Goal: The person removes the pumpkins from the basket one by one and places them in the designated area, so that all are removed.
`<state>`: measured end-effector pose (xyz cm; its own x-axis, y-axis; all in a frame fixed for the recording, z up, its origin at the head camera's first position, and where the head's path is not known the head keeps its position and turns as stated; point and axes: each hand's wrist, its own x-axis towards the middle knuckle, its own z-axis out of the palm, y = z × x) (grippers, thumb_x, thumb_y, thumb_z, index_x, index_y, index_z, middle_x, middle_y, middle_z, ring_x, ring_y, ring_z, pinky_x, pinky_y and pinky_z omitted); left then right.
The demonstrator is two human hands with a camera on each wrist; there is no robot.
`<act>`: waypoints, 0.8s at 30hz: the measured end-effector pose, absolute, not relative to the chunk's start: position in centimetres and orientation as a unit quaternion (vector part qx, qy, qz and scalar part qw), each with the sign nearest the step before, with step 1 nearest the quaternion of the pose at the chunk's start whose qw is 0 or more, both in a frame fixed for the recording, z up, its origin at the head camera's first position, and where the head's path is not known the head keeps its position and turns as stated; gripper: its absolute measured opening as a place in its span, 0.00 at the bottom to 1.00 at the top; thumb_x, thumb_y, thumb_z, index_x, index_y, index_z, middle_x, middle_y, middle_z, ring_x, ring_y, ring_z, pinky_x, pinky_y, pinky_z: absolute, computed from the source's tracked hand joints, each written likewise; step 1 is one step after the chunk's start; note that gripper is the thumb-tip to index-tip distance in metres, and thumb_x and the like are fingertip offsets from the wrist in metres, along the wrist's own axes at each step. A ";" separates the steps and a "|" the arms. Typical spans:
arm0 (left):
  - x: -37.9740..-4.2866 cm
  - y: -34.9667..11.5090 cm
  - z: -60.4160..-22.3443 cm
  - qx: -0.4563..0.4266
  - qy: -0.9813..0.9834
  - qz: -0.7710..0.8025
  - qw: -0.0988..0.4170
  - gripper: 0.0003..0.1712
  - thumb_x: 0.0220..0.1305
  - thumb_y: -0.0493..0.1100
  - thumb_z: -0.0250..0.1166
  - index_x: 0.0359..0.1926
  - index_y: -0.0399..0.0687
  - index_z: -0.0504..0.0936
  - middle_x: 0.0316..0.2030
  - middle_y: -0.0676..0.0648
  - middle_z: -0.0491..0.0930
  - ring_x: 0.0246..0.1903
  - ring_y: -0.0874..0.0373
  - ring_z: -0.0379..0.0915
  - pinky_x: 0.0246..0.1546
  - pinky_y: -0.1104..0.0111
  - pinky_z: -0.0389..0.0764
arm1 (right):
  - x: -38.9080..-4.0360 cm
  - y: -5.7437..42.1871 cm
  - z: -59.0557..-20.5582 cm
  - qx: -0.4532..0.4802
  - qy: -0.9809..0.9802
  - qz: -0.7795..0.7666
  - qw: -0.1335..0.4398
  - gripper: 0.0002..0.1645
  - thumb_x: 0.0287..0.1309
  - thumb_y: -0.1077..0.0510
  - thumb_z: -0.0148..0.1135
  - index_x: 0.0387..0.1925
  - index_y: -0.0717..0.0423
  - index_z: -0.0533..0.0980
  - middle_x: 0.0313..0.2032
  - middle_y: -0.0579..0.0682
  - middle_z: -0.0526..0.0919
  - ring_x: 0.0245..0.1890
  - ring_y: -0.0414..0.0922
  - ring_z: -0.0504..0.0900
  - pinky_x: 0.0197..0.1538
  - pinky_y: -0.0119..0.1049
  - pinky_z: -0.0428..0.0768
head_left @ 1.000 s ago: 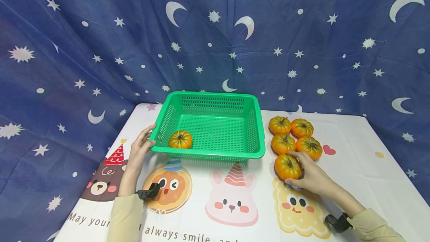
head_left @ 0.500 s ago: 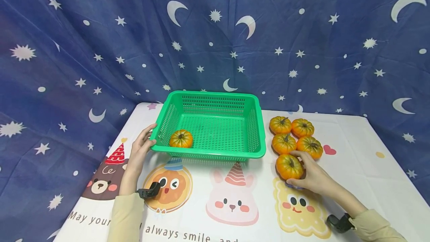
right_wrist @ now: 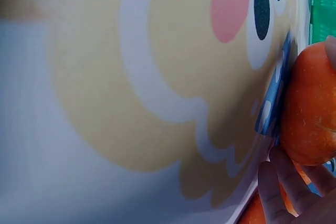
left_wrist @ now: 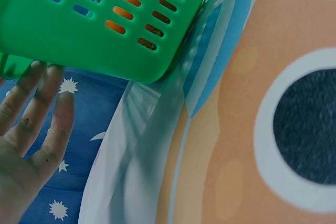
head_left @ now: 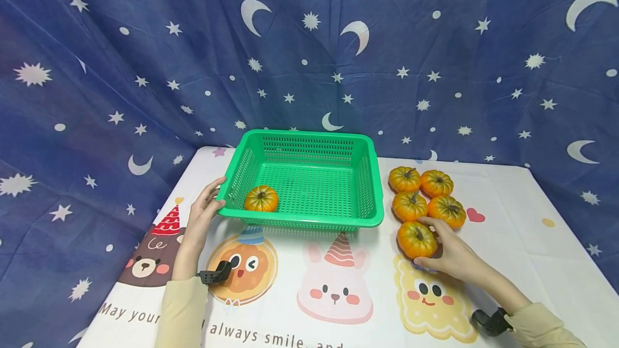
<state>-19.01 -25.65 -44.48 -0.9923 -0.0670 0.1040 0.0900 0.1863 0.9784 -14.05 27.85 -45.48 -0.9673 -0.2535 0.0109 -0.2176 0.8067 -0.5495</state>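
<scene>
A green plastic basket (head_left: 300, 221) stands at the middle back of the table, a small orange pumpkin (head_left: 261, 199) inside its near left corner. At that corner my left hand (head_left: 200, 219) rests its fingertips against the outside of the basket; in the left wrist view the fingers (left_wrist: 58, 124) reach up nearly straight to its wall. My right hand (head_left: 450, 251) holds another small pumpkin (head_left: 416, 240) between thumb and fingers, at the front of a group on the right. In the right wrist view this pumpkin (right_wrist: 310, 106) is cut off by the frame edge.
Several more pumpkins (head_left: 410, 207) sit close together right of the basket, behind the held one. A white tablecloth (head_left: 512, 240) with cartoon prints covers the table. A dark blue curtain (head_left: 309, 42) with moons and stars hangs behind and at the left.
</scene>
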 end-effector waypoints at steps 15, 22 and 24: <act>-18.8 -25.6 -44.3 -0.006 -0.768 -0.637 0.061 0.29 0.68 0.36 0.49 0.70 0.53 0.64 0.51 0.56 0.72 0.47 0.68 0.71 0.45 0.77 0.72 | -14.1 28.3 -44.0 -0.147 0.951 -0.272 0.023 0.52 0.39 0.48 0.78 0.64 0.53 0.62 0.56 0.56 0.70 0.46 0.49 0.73 0.41 0.36 0.77; -18.9 -25.6 -44.3 -0.006 -0.770 -0.636 0.059 0.30 0.68 0.36 0.48 0.70 0.54 0.64 0.54 0.48 0.71 0.45 0.69 0.71 0.44 0.77 0.73 | -14.3 28.5 -42.8 -0.166 0.947 -0.273 0.012 0.44 0.48 0.47 0.73 0.63 0.55 0.64 0.58 0.59 0.72 0.51 0.57 0.78 0.47 0.44 0.78; -19.0 -25.6 -44.4 -0.007 -0.770 -0.635 0.059 0.30 0.67 0.36 0.48 0.70 0.54 0.63 0.54 0.47 0.71 0.45 0.69 0.71 0.44 0.77 0.73 | -14.3 28.5 -42.4 -0.170 0.944 -0.281 0.007 0.41 0.51 0.49 0.71 0.63 0.55 0.65 0.57 0.59 0.72 0.52 0.59 0.78 0.51 0.50 0.77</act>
<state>-18.99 -25.64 -44.36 -0.9929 -0.0650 0.0996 0.0854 0.1926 0.9775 -14.33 28.46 -42.44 -0.9418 -0.3260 0.0819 -0.3176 0.7836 -0.5340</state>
